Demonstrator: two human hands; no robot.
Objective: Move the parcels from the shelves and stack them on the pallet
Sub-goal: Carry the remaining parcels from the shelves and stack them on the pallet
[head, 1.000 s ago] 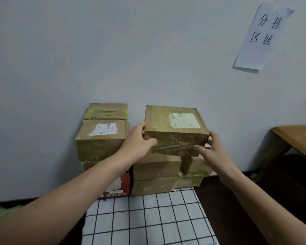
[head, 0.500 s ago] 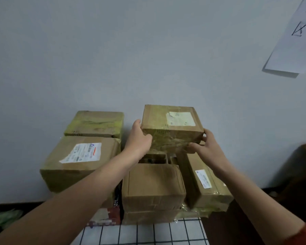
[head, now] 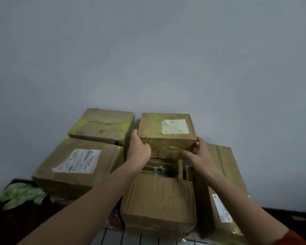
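- A checked cloth (head: pixel 148 239) lies at the bottom edge, under the stack.
- A plain parcel (head: pixel 159 200) stands in the front centre, with a long parcel (head: pixel 221 206) just at its right and a big labelled parcel (head: pixel 78 167) at its left.
- The left hand (head: pixel 140 151) and the right hand (head: pixel 200 156) grip the held parcel (head: pixel 166 133) from its two sides. The fingers curl round its edges and the thumbs press the near face.
- The held parcel is over the middle of the stack, behind the plain parcel. I cannot tell if it rests on something.
- A yellow-taped parcel (head: pixel 102 126) lies just at its left, near the grey wall (head: pixel 148 50).
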